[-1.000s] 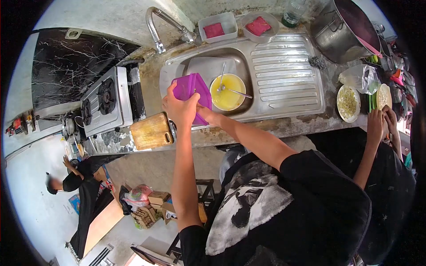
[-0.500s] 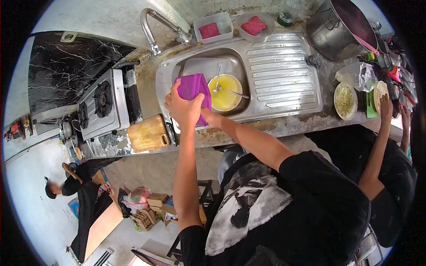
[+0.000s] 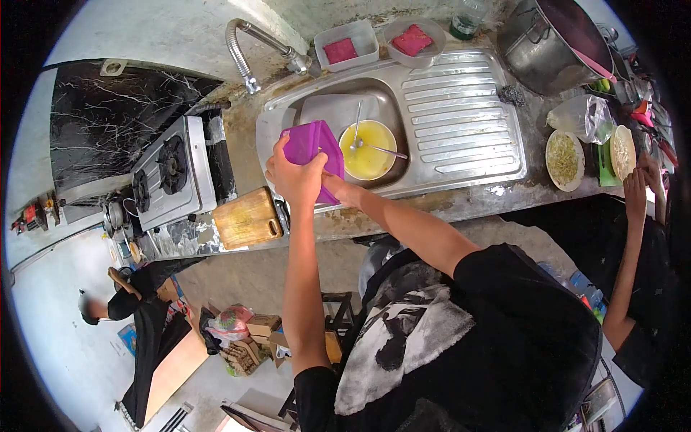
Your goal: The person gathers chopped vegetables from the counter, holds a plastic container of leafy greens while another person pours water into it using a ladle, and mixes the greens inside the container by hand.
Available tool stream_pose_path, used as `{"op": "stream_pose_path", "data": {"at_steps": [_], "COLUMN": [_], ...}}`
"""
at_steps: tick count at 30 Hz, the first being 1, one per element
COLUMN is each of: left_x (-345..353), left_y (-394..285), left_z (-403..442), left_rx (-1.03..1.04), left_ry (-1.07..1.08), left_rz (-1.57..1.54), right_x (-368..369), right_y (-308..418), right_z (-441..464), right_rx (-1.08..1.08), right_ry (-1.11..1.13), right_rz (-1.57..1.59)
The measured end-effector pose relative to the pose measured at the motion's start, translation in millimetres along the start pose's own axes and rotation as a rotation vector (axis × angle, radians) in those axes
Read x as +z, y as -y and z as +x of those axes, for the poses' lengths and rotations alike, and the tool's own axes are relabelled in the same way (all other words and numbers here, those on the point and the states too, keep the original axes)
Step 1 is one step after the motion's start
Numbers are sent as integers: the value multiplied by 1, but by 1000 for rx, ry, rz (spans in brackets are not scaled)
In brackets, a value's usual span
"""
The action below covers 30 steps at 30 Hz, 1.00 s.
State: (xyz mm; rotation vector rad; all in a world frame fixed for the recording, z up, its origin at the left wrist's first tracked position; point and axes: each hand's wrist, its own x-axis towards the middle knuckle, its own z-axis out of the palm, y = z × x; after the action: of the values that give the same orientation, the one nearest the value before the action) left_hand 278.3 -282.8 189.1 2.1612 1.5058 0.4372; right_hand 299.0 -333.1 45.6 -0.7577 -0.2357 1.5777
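Observation:
Over the left part of the steel sink [image 3: 400, 97], a purple plastic container [image 3: 304, 144] is tilted between my hands. My left hand [image 3: 294, 174] wraps round its near side, thumb on the edge. My right hand [image 3: 335, 189] is at its lower right side, with its fingers mostly hidden behind the container. Just right of the container, in the basin, sits a bowl of yellowish liquid [image 3: 371, 162] with two metal utensils in it. Translucent plastic pieces lie in and beside the basin.
A curved tap [image 3: 236, 47] stands behind the sink, near two tubs with pink sponges. A wooden board [image 3: 245, 218] and stove [image 3: 176, 173] are left; a large pot [image 3: 551, 57] and food plates right. Another person's hands are far right; one more person is far left.
The purple container stays in my hands over the sink, with little movement. At the far right, the other person's hands and arm have shifted, and the view has moved slightly.

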Motion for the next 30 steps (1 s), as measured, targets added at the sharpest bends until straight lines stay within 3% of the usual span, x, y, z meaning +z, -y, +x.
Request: {"op": "stream_pose_path", "data": {"at_steps": [18,21,23,30], "left_x": [1,0,-11,-7], "left_y": [5,30,42,110], "left_z": [-5,-8,-22,-76], "left_rx": [-1,122,-136,-362], "left_ry": [28,30,30,-153], "left_rz": [81,-145,-800,-1329], "right_x": [-1,0,-10,18], "right_y": [-16,-5,3,76], "right_z": [-2,-7,-7,-51], "right_rx": [0,-75,-22,75], "right_ry": [42,-64,-171,23], "right_rz": [35,-219,-984,-1518]}}
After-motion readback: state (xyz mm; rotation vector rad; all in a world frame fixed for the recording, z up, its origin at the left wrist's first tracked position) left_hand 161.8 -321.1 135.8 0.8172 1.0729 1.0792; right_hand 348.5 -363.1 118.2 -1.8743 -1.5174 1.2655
